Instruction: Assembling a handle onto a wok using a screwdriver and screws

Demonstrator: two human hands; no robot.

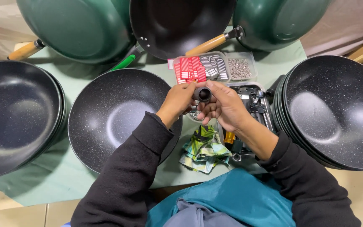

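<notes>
Left edge of the counter (59, 176), covered in pale green: a stack of speckled black pans (15, 113), bowls up. Behind it, at the far left corner, a green wok (76, 27) lying with its wooden handle pointing left.

Centre-left: a single speckled black pan (114, 113) near the front edge, the left forearm crossing over its right rim. At the far edge behind it, a plain black wok (177, 23) with a wooden handle angled right.

Centre: left hand (179, 98) and right hand (223, 107) meet above the counter, both closed around a short black cylindrical handle piece (204, 94), its open end facing the camera. Just behind the hands, a clear divided tray (215, 67) with red and grey labels and small metal screws. Below the hands, a crumpled green patterned cloth (204, 149).

Right of centre: a metal tray (253, 98) of black fittings, partly hidden by the right wrist.

Right edge: another stack of speckled black pans (337, 109). Far right corner: a second green wok (278, 21).
</notes>
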